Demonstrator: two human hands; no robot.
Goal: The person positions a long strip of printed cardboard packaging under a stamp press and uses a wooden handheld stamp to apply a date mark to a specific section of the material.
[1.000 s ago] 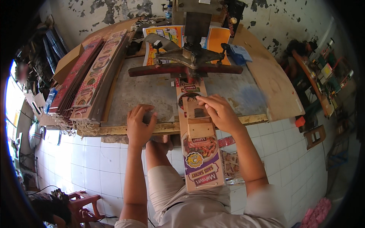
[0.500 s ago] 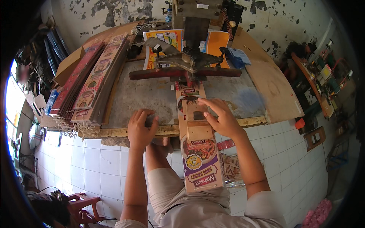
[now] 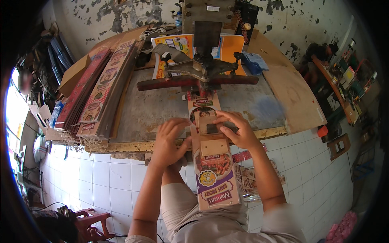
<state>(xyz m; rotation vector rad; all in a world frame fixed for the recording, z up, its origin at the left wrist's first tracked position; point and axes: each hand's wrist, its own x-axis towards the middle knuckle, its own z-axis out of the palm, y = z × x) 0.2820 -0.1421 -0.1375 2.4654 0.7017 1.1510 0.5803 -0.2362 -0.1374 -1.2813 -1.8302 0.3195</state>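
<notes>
A long printed cardboard strip (image 3: 216, 184) with food pictures runs from beneath the press (image 3: 202, 77) over the table's front edge onto my lap. On the strip lies a light brown flat piece (image 3: 201, 120) with a dark rectangular opening, and a tan square part sits at its near end. My right hand (image 3: 240, 131) is at the right side of the brown piece, thumb and forefinger apart, fingertips touching it. My left hand (image 3: 170, 143) hovers by the strip's left edge, fingers bent and apart, with nothing in it. The strip's far end is hidden under the press.
Stacks of printed strips (image 3: 106, 87) with string ends lie on the table's left side. Printed sheets (image 3: 174, 42) and blue plastic (image 3: 255, 62) are behind the press. More printed packs (image 3: 249, 180) lie on the tiled floor. A red stool (image 3: 91, 222) stands lower left. Another person (image 3: 320, 50) is far right.
My left hand has moved right and turned toward the strip. The right hand stays at the brown piece, its fingers slightly shifted right. The whole view has tipped a little.
</notes>
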